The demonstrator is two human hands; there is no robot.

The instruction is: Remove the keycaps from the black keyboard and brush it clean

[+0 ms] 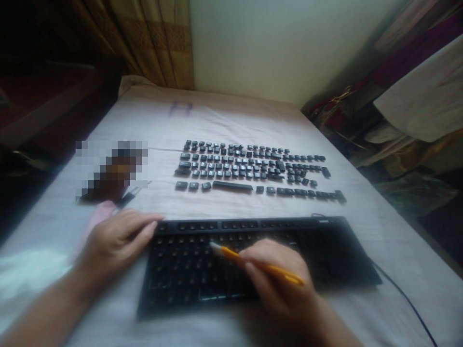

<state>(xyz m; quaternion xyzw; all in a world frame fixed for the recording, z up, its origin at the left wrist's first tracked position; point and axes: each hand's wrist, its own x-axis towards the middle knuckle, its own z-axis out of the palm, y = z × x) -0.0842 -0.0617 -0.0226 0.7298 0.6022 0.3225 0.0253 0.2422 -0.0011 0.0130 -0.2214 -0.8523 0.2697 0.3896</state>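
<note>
A black keyboard point(340, 250) with its keycaps removed lies on the white sheet in front of me. My left hand point(115, 241) rests at its upper left corner, fingers stretched flat against the edge. My right hand point(278, 274) is closed around an orange-handled brush point(264, 267), whose pale tip touches the bare key bed near the middle. The loose black keycaps point(249, 166) are laid out in rows on the sheet beyond the keyboard, in keyboard order.
The white sheet point(217, 120) covers a bed running to a pale wall. A blurred-out brown object point(112, 171) lies at the left. The keyboard's black cable point(408, 301) trails off at the right. Clutter and cloth stand along the right side, curtains at back left.
</note>
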